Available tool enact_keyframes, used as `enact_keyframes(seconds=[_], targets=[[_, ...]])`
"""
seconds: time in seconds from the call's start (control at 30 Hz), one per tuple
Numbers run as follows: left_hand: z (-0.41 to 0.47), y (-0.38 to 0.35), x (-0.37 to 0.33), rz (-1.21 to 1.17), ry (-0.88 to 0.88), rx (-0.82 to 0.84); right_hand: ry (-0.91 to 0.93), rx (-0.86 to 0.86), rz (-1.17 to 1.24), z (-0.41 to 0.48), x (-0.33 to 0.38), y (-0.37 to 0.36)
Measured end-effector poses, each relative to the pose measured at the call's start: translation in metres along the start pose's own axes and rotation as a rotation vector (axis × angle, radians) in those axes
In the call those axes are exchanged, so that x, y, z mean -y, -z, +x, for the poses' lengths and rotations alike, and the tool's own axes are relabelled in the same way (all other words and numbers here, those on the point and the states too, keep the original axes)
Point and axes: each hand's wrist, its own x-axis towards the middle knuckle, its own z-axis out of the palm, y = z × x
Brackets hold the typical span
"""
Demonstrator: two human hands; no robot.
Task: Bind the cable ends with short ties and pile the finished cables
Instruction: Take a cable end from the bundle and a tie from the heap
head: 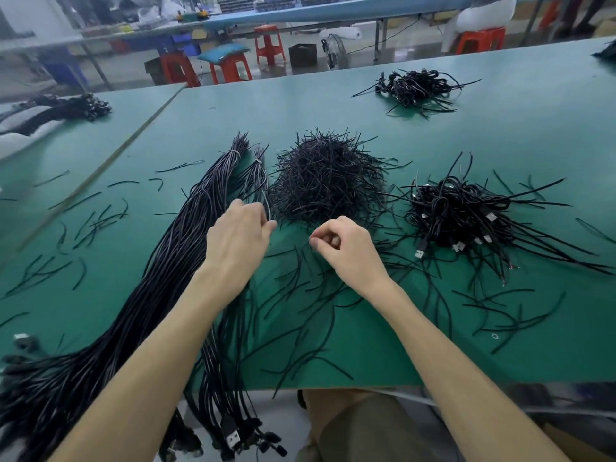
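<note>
Left hand [238, 235] pinches cable [265, 199], right hand [345, 250] pinches short tie [305, 245].

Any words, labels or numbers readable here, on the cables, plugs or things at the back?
No text can be read anywhere.
USB plug at the near table edge: a mark on its metal shell, too small to read.
Blue crates at the back: blurred, nothing legible.

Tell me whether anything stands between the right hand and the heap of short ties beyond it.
Nothing visible does. The right hand is right at the near edge of the heap of short ties, with only the green table and scattered ties around it.
</note>
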Motion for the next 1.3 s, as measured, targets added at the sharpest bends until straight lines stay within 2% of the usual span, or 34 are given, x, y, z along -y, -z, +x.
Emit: enact_keyframes(seconds=[0.1, 0.23, 0.3, 0.4, 0.53, 0.7, 0.9, 1.1, 1.17, 1.3], targets=[[-0.003, 0.002, -0.015, 0.069, -0.05, 0.07, 0.009, -0.005, 0.006, 0.0, 0.0, 0.0], [-0.005, -0.007, -0.026, 0.143, -0.114, 0.075, 0.028, -0.016, 0.025, 0.0, -0.001, 0.001], [-0.002, -0.012, -0.026, 0.014, -0.064, 0.161, 0.027, -0.015, 0.038, 0.0, -0.001, 0.0], [-0.003, -0.019, -0.023, -0.342, 0.009, 0.292, 0.039, -0.012, 0.056, 0.0, -0.002, 0.0], [-0.005, -0.024, -0.02, -0.458, -0.039, 0.302, 0.08, 0.012, 0.037, 0.0, -0.001, 0.001], [-0.007, -0.021, -0.021, -0.734, -0.047, 0.365, 0.08, 0.027, 0.049, 0.0, 0.0, 0.001], [-0.008, -0.022, -0.017, -0.717, 0.009, 0.384, 0.057, 0.003, 0.1, -0.001, 0.005, 0.004], [-0.012, -0.014, -0.014, -0.803, 0.051, 0.436, 0.058, -0.117, 0.193, -0.003, 0.007, 0.007], [-0.013, -0.011, -0.015, -0.728, 0.04, 0.412, 0.053, -0.142, 0.223, -0.003, 0.008, 0.007], [-0.015, -0.006, -0.02, -0.424, -0.045, 0.392, 0.067, -0.178, 0.249, -0.005, 0.009, 0.008]])
